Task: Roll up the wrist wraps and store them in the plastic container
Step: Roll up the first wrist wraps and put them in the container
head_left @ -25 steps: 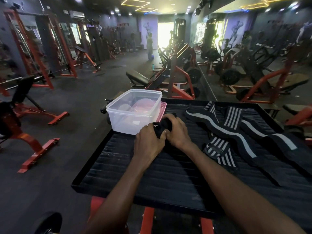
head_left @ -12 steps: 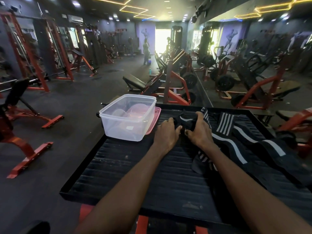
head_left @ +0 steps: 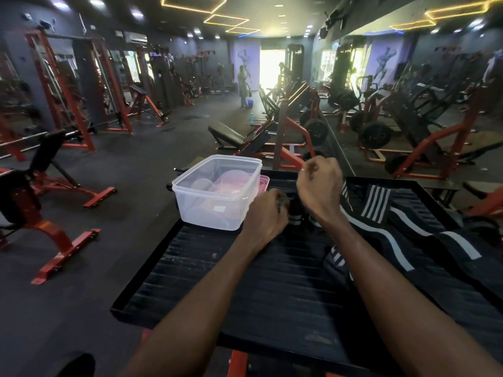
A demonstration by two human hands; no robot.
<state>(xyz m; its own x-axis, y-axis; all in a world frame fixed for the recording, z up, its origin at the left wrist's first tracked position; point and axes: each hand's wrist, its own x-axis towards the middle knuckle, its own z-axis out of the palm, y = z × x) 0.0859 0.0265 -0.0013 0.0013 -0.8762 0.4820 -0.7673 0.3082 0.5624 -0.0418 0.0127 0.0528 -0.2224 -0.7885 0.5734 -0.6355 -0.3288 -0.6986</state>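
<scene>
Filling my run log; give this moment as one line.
left hand grips rolled wrap | right hand raised, curled | container wrap-free

Just left of the left hand (head_left: 265,216), the plastic container (head_left: 217,191) is seen as clear, smooth and faintly glossy, with a pink plastic lid (head_left: 263,183) glimpsed behind it. Under both hands a matt black ribbed platform (head_left: 245,281) is shown, scuffed pale in spots. To the right of the right hand (head_left: 319,190), the wrist wraps (head_left: 408,235) are seen as matt black woven cloth, striped white.
</scene>
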